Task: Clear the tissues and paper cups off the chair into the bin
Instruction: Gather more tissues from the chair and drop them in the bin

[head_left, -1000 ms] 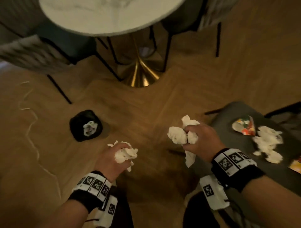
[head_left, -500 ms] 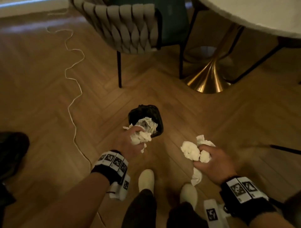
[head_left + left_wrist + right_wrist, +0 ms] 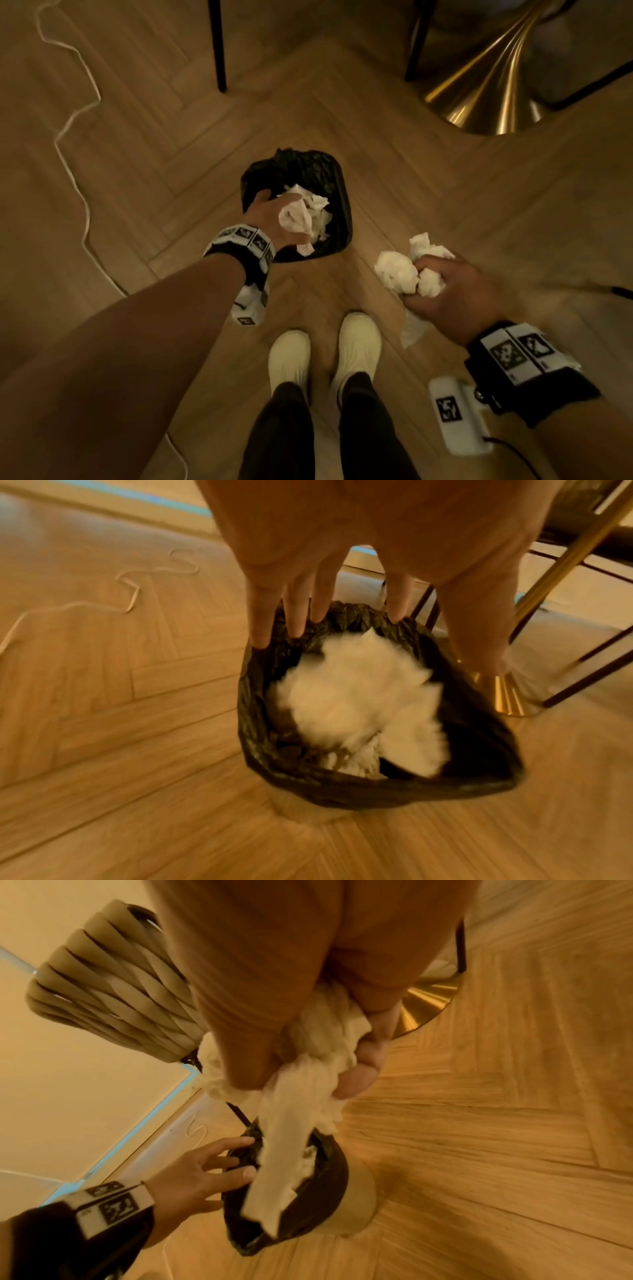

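The small bin [image 3: 342,192] with a black liner stands on the wood floor just ahead of my feet. My left hand [image 3: 274,219] hovers over its mouth, fingers spread and straight in the left wrist view [image 3: 377,631]. A wad of white tissues [image 3: 359,702], blurred, drops beneath that hand into the bin [image 3: 377,788]. My right hand [image 3: 445,287] is to the right of the bin and grips a bunch of crumpled tissues [image 3: 397,274], with one strip hanging down [image 3: 274,1150]. The chair with the remaining litter is out of view.
A gold table base [image 3: 486,92] and black chair legs [image 3: 219,44] stand beyond the bin. A white cord [image 3: 72,120] snakes over the floor at left. My white shoes [image 3: 325,349] are right behind the bin. A woven chair back [image 3: 113,993] is nearby.
I have turned from the chair to the bin. My left hand moved over the bin, opened, and its tissues fall in. The right hand still holds its bunch.
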Available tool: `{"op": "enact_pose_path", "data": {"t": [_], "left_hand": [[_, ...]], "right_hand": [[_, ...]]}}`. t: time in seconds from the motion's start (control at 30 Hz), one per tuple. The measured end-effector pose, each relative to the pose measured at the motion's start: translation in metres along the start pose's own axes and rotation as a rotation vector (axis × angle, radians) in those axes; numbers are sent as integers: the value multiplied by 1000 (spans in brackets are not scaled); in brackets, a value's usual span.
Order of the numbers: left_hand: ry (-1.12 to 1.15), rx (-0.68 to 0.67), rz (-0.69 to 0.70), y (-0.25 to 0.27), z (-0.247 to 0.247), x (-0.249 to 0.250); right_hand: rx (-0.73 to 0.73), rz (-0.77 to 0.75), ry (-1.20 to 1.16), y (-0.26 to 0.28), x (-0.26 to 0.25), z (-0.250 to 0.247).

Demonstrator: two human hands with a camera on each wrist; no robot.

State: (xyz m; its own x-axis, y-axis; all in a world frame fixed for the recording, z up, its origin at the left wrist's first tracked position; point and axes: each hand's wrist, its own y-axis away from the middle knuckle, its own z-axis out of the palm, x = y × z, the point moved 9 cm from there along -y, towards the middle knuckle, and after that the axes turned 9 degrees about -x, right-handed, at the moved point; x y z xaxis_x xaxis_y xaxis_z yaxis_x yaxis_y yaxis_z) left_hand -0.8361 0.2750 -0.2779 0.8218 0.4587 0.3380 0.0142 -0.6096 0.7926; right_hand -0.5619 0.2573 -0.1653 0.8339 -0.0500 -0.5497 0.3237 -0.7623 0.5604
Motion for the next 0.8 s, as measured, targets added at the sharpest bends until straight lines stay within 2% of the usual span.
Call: {"op": "enact_pose_path", "data": {"t": [0.1,0.2,0.27,0.37,0.5,0.63,0.73,0.8], "left_hand": [[78,22,60,35,-4,2],[243,57,34,79,-4,-24],[299,37,-18,101,4,-44],[262,6,-54,122,15,-67],[361,14,-62,137,27,-95],[343,48,-49,150,21,-95],[287,29,-20,173,-3,-65],[239,1,30,197,-25,-31]], "right_hand": [[23,-67,-27,-20,-37,-7],[42,-136,-150,-56,-81,-4],[26,-102,-200,-91,-93,11],[-28,3,-174,-146,-93,53],[-262,162,-162,-179,-80,111],[-279,167,-227,-156,-79,108],[-258,229,-239,-99,-72,72],[-266,245,-211,-43,-70,34]]}}
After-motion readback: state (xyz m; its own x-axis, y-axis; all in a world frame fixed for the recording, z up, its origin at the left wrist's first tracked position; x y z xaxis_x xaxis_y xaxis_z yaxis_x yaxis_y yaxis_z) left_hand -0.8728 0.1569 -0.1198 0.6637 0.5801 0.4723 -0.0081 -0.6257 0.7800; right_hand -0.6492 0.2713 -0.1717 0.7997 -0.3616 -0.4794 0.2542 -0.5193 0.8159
